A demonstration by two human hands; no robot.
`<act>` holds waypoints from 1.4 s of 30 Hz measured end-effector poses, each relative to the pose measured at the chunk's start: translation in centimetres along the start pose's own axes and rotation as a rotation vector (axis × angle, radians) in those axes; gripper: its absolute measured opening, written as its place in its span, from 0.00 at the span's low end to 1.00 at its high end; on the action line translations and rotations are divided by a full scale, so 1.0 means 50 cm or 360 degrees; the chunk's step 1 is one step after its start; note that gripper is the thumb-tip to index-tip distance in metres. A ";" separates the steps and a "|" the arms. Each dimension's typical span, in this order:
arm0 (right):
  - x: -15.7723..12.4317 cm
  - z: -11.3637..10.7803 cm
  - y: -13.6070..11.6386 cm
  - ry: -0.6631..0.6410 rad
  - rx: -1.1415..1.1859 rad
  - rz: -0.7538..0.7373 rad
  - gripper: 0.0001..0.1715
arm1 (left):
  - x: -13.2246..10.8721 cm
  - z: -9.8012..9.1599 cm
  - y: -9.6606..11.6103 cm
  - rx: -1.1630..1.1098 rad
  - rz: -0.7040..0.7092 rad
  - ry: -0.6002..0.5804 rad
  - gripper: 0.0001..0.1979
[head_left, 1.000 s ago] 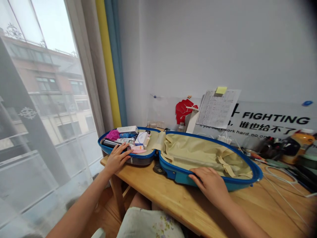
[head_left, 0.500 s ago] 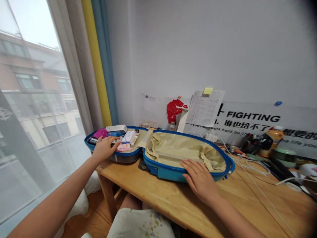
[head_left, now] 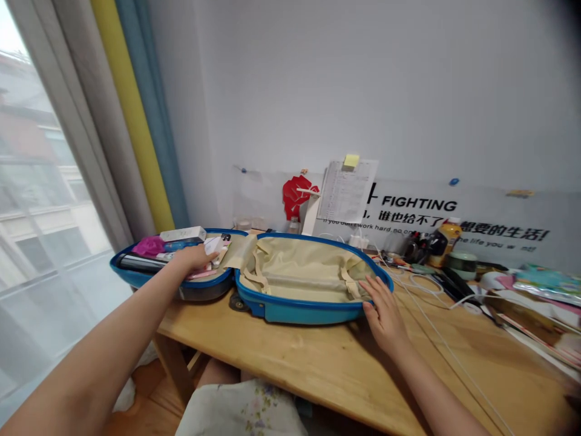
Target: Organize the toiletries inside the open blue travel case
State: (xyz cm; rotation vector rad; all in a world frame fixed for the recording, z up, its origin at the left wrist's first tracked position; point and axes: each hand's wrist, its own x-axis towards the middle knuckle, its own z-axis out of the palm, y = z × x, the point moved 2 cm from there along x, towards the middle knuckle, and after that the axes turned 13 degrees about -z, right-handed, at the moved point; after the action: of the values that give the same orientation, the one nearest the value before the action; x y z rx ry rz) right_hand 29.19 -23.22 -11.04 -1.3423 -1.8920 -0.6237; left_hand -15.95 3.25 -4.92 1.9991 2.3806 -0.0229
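A blue suitcase [head_left: 313,313] lies spread wide on the wooden desk. Its left half holds small goods: a black cylinder [head_left: 140,263], a purple mesh puff [head_left: 149,246], a long white box [head_left: 183,234], a blue item [head_left: 177,246] and a small white box [head_left: 213,244]. Over these goods rests my left hand [head_left: 193,259], its fingers stretched toward the small white box; their undersides are hidden. The right half shows a bare beige lining [head_left: 304,260] with straps. At that half's near right rim is my right hand [head_left: 384,312], fingers apart and touching the edge.
Cables [head_left: 436,324] run across the wooden desk [head_left: 290,357] on the right. Farther right are an orange-labelled bottle [head_left: 447,242], a green jar [head_left: 462,264] and a brown tray [head_left: 521,315]. Paper sheets [head_left: 347,191] stand behind the suitcase. Curtains [head_left: 136,109] hang at the left.
The view has turned right. My right hand has slid right along the suitcase rim, toward its far right end. My left hand has moved right over the goods, nearer the small white box.
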 end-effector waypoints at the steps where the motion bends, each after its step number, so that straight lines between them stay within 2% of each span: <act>1: -0.001 0.000 -0.002 0.0005 0.0008 0.0012 0.27 | 0.003 0.000 0.001 -0.0003 -0.0014 0.0009 0.39; 5: -0.005 -0.003 -0.006 -0.0011 0.0022 0.0043 0.26 | 0.000 -0.003 0.005 -0.0024 -0.0065 0.0098 0.35; 13: -0.003 -0.004 -0.010 0.0033 0.0045 0.0046 0.25 | -0.044 -0.024 0.011 -0.0187 -0.0056 0.0467 0.31; 17: -0.004 -0.003 -0.007 0.0037 0.0084 0.0050 0.25 | -0.068 -0.064 0.023 -0.0304 0.0020 0.0731 0.34; 19: -0.004 -0.003 -0.006 0.0038 0.0098 0.0061 0.25 | -0.087 -0.093 0.044 -0.0371 0.0116 0.0834 0.36; 21: -0.004 -0.003 -0.006 0.0041 0.0111 0.0069 0.25 | -0.113 -0.121 0.080 -0.0420 0.0291 0.0854 0.36; 23: -0.004 -0.003 -0.006 0.0050 0.0118 0.0068 0.25 | -0.148 -0.141 0.130 -0.0441 0.0594 0.0764 0.35; 25: -0.005 -0.003 -0.005 0.0047 0.0117 0.0071 0.25 | -0.192 -0.145 0.192 -0.0417 0.0985 0.0557 0.34; 28: -0.006 -0.002 -0.003 0.0031 0.0115 0.0075 0.25 | -0.260 -0.116 0.292 -0.0282 0.1475 0.0131 0.34; 30: -0.006 -0.003 -0.003 0.0034 0.0111 0.0068 0.25 | -0.295 -0.084 0.356 -0.0164 0.1650 -0.0074 0.34; 33: -0.004 -0.005 -0.005 0.0039 0.0111 0.0045 0.24 | -0.324 -0.043 0.440 -0.0038 0.1717 -0.0215 0.34; 36: -0.004 -0.006 -0.007 0.0037 0.0113 0.0043 0.23 | -0.336 -0.019 0.502 0.0144 0.1673 -0.0326 0.34; 39: -0.006 -0.007 -0.005 0.0016 0.0112 0.0056 0.23 | -0.347 -0.006 0.538 0.0282 0.1622 -0.0380 0.30; 42: -0.007 -0.008 -0.004 -0.0012 0.0124 0.0068 0.23 | -0.356 0.007 0.553 0.0312 0.1587 -0.0391 0.31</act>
State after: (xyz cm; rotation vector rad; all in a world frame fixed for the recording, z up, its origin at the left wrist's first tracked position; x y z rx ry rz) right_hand 29.18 -23.80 -11.08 -1.3329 -1.8693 -0.5189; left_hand 14.35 -9.48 -4.39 2.8134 1.0821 -0.4445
